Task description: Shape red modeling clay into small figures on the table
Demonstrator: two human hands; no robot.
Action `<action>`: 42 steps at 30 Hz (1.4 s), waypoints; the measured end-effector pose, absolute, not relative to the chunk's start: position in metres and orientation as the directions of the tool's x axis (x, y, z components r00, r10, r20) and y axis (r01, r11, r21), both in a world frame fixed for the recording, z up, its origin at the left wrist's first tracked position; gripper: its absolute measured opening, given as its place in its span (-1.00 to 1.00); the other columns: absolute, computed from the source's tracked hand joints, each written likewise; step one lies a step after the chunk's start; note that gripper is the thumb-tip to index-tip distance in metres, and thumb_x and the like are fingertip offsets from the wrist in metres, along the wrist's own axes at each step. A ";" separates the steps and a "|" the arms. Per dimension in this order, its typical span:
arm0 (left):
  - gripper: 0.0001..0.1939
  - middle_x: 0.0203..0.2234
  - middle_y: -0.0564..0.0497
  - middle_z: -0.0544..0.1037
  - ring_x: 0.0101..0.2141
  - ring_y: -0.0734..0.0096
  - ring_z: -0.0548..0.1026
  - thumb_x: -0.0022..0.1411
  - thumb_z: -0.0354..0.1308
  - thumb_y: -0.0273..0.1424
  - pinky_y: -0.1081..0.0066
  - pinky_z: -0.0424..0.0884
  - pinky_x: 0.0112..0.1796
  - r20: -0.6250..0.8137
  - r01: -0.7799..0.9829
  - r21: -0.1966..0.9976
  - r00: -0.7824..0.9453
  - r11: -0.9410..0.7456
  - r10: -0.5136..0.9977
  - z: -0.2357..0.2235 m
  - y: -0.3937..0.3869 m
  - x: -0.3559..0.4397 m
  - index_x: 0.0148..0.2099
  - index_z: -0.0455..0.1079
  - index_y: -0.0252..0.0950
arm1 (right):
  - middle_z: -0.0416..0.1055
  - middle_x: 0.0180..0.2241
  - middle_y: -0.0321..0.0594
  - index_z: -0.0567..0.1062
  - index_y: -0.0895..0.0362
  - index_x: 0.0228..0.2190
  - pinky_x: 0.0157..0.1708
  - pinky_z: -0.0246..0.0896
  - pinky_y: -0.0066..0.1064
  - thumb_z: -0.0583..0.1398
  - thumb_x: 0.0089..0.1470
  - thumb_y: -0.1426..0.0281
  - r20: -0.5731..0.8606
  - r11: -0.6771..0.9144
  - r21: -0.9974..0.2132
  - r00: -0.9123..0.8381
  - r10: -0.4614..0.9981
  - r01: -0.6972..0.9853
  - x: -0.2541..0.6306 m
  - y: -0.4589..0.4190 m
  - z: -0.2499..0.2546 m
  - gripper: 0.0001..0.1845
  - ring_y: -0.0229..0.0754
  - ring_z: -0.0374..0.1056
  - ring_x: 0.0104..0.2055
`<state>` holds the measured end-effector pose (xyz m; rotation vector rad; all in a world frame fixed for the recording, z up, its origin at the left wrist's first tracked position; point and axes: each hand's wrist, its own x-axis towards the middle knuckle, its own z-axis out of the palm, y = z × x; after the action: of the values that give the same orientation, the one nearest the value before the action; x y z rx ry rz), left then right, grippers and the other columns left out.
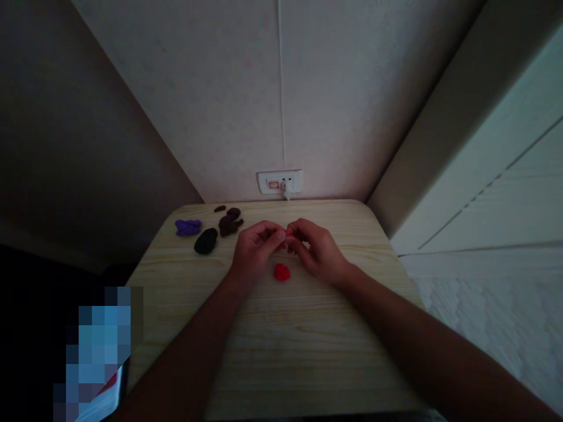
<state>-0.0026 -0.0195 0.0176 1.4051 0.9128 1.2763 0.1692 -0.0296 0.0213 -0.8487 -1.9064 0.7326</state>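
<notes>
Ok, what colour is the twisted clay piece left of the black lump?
Purple: the twisted clay piece, clearest in the head view.

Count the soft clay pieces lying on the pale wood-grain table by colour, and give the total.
Purple twisted clay strip: 1
Black oval clay lump: 1
Dark brown clay bits: 3 (touching clump counted as one)
Red clay blob: 1
Total: 6

A small bit of red clay (289, 234) was pinched between the left hand (257, 251) and right hand (315, 249), and a bumpy red lump (282, 272) lay just below them.
</notes>
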 end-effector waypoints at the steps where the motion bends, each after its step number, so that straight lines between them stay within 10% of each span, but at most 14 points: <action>1: -0.80 -0.53 0.02 0.56 -0.49 0.42 0.50 0.15 0.33 -0.26 0.41 0.46 -0.39 0.233 -0.081 0.972 0.154 -0.222 0.960 0.018 -0.020 -0.002 -0.35 0.49 -0.30 | 0.41 -0.42 -0.23 0.37 0.09 -0.28 -0.35 0.27 -0.36 0.10 0.29 0.38 0.490 0.596 -0.756 -0.369 0.790 0.272 0.169 -0.029 0.021 -0.92 -0.20 0.34 -0.39; 13: -0.78 -0.53 0.11 0.42 -0.51 0.54 0.41 0.11 0.36 -0.28 0.48 0.44 -0.38 0.243 -0.273 0.906 -0.288 -0.323 0.926 0.014 -0.004 -0.014 -0.37 0.43 -0.29 | 0.41 -0.42 -0.21 0.34 0.09 -0.29 -0.34 0.25 -0.35 0.07 0.34 0.34 0.518 0.593 -0.729 -0.291 0.804 0.340 0.170 -0.028 0.019 -0.86 -0.20 0.34 -0.40; 24: -0.76 -0.35 -0.06 0.63 -0.40 0.43 0.56 0.14 0.36 -0.25 0.40 0.52 -0.32 0.239 -0.173 0.950 -0.134 -0.260 0.962 0.007 -0.009 -0.008 -0.19 0.57 -0.29 | 0.49 -0.32 -0.16 0.55 0.08 -0.08 -0.28 0.36 -0.31 0.08 0.36 0.28 0.575 0.618 -0.713 -0.229 0.785 0.331 0.173 -0.021 0.009 -0.72 -0.20 0.43 -0.35; 33: -0.77 -0.43 0.00 0.57 -0.48 0.52 0.46 0.12 0.35 -0.26 0.47 0.46 -0.40 0.223 -0.173 0.943 -0.307 -0.285 0.925 0.006 0.000 -0.018 -0.26 0.54 -0.32 | 0.40 -0.65 -0.33 0.51 0.12 -0.40 -0.62 0.24 -0.42 0.30 0.14 0.05 0.254 0.254 -0.967 -0.064 0.965 0.000 0.170 -0.016 0.006 -0.63 -0.27 0.29 -0.66; 42: -0.79 -0.48 0.04 0.53 -0.54 0.54 0.40 0.15 0.29 -0.26 0.50 0.34 -0.46 0.281 -0.011 0.951 -0.387 -0.309 0.878 0.009 0.006 -0.030 -0.33 0.51 -0.33 | 0.59 -0.50 -0.17 0.56 0.16 -0.45 -0.40 0.52 -0.36 0.52 -0.22 0.14 0.132 0.122 -0.979 -0.053 0.990 -0.164 0.170 -0.011 0.003 -0.58 -0.18 0.53 -0.48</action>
<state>-0.0305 0.0063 0.0092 1.1655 1.2742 1.7677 0.1698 -0.0113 0.0030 -0.9666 -1.1928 1.2326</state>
